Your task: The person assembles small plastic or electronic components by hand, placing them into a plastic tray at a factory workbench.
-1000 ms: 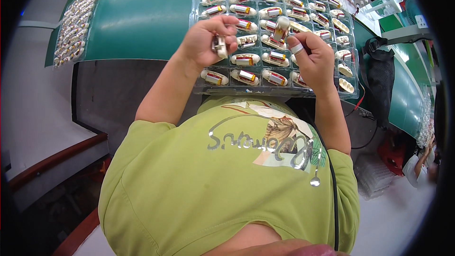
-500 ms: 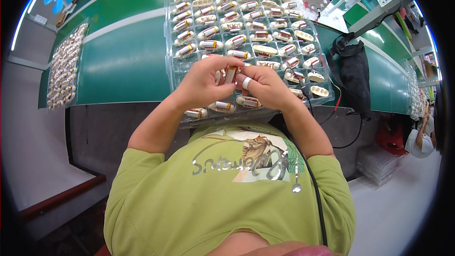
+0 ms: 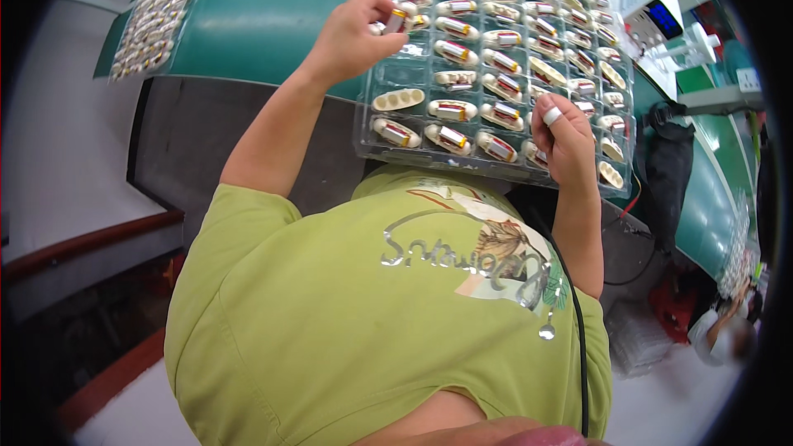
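My left hand (image 3: 351, 41) pinches a cream oval casing with a small silver battery (image 3: 397, 21) over the left edge of a clear compartment tray (image 3: 361, 136). More oval casings (image 3: 452, 111) of this sort fill the tray's cells, most with a silver, orange-ended battery and red wire on top. One casing (image 3: 398, 100) near the left front shows a bare row of round bumps. Over the tray's near right part is my right hand (image 3: 567, 144), its fingers curled and a white band on one digit. Whatever its fingers hold, if anything, is hidden.
Another filled tray (image 3: 161, 12) lies at the far left of the green table (image 3: 273, 21). Right of my tray are a device with a blue display (image 3: 663, 19), a black bag (image 3: 667, 169) and a cable. Another person (image 3: 723, 334) sits at the far right.
My hands were together over the tray's near part. The left has gone up and left with the casing; the right has drawn apart to the right. The view has shifted too.
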A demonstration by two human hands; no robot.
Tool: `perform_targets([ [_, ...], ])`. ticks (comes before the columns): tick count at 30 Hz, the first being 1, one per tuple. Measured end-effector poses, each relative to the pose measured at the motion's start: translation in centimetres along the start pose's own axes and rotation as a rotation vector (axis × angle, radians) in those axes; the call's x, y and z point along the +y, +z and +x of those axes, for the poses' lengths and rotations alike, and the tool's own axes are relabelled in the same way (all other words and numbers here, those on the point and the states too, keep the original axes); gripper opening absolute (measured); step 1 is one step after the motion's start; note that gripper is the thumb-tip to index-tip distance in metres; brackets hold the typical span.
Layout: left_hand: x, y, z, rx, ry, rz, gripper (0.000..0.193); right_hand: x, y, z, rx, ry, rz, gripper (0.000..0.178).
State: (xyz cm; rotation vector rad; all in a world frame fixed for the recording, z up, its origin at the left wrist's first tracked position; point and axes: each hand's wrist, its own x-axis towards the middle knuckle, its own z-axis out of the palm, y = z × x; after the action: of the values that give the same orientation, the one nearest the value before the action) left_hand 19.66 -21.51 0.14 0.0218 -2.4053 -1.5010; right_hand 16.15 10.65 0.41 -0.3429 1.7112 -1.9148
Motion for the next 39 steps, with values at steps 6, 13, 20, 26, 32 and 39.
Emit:
perform_targets([
  [6, -0.7, 0.8, -0.1, -0.127, 0.109, 0.506, 0.03, 0.5, 1.5, 0.6, -0.018, 0.032, -0.028, 0.029],
  [13, 4.6, 3.4, -0.5, -0.144, -0.237, -0.437, 0.031, 0.0, 4.0, 0.1, 0.029, -0.162, -0.367, 0.027],
  [20, 5.7, 7.7, -1.5, -0.209, -0.491, -0.688, 0.052, -0.3, 7.3, 0.7, -0.124, -0.249, -0.602, 0.025],
  [26, 6.3, 8.5, -1.7, -0.23, -0.441, -0.604, 0.058, 0.6, 6.8, 1.1, -0.086, -0.203, -0.544, 0.025],
  [32, 7.0, 8.9, -2.5, -0.168, -0.281, -0.241, 0.06, 0.1, 7.1, 1.4, -0.126, -0.179, -0.651, 0.02],
  [39, 6.1, 9.5, -3.4, -0.098, 0.14, 0.113, 0.05, 2.7, 5.0, 1.2, -0.144, -0.124, -0.472, 0.018],
])
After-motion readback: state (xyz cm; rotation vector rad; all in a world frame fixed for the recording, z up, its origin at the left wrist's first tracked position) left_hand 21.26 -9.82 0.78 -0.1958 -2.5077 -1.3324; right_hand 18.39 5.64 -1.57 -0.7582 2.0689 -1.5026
